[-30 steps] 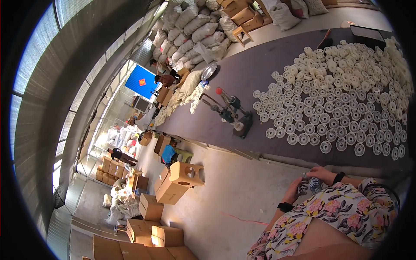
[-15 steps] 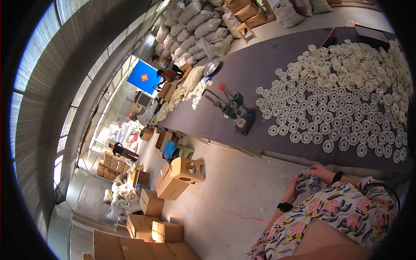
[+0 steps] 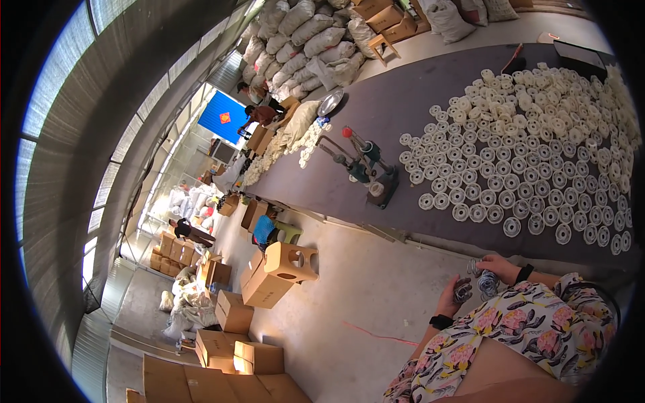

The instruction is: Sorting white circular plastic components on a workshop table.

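Note:
Just off the near edge of the table, my left hand [image 3: 449, 299] is closed around a few shiny metal coils [image 3: 463, 291] that look like springs. Beside it, my right hand [image 3: 501, 269] grips a larger bunch of the same metal coils [image 3: 488, 283]. A narrow gap separates the two hands. Laid out on the dark tabletop beyond them are many round whitish plastic discs [image 3: 512, 227] with ringed centres, some in rows showing a metallic sheen. Farther back, similar cream discs [image 3: 531, 94] lie heaped together.
A green hand press [image 3: 366, 168] with a red knob stands on the dark-covered table [image 3: 396, 87]. Cardboard boxes [image 3: 269, 285], a tan stool [image 3: 292, 262] and stacked sacks [image 3: 295, 40] sit on the floor. Other people [image 3: 262, 115] work farther off.
My hands have drawn slightly apart, and the coils in my left hand now sit separate from the bunch in my right. The discs and press stay in place.

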Tool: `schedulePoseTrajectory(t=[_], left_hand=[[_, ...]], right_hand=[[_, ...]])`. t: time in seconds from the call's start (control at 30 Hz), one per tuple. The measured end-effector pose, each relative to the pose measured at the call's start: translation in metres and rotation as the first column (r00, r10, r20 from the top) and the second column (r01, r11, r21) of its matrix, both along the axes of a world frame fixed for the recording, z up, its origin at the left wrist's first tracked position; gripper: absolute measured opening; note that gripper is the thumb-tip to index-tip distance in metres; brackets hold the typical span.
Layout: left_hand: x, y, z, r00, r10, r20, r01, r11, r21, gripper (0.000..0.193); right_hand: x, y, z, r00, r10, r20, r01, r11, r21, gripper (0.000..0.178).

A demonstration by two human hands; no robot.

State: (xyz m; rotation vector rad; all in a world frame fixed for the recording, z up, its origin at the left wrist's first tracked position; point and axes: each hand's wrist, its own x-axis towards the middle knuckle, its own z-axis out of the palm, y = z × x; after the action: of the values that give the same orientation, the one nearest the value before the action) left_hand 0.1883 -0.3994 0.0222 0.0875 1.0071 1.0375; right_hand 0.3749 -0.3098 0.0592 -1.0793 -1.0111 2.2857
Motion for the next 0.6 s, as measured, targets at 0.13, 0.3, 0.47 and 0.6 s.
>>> schedulePoseTrajectory(t=[0.13,0.3,0.47,0.6], left_hand=[[0.003,-0.006,0.0,0.955,0.053,-0.291,0.052,0.939,0.341,0.035],[0.002,-0.006,-0.006,0.945,-0.016,-0.328,0.121,0.945,0.303,0.037],[0.008,0.004,0.019,1.0,0.0,-0.01,0.0,1.0,0.003,0.041],[0.019,0.006,0.043,0.986,-0.055,-0.159,0.07,0.993,0.092,0.041]], right_hand=[[-0.003,0.0,-0.004,1.0,0.014,-0.021,-0.014,1.0,0.025,0.043],[-0.001,0.0,0.004,0.998,0.011,-0.054,-0.011,1.0,0.001,0.04],[-0.003,0.001,0.002,1.0,-0.001,0.001,0.001,1.0,0.008,0.037],[-0.002,0.003,-0.003,0.998,0.028,0.05,-0.032,0.997,0.072,0.038]])
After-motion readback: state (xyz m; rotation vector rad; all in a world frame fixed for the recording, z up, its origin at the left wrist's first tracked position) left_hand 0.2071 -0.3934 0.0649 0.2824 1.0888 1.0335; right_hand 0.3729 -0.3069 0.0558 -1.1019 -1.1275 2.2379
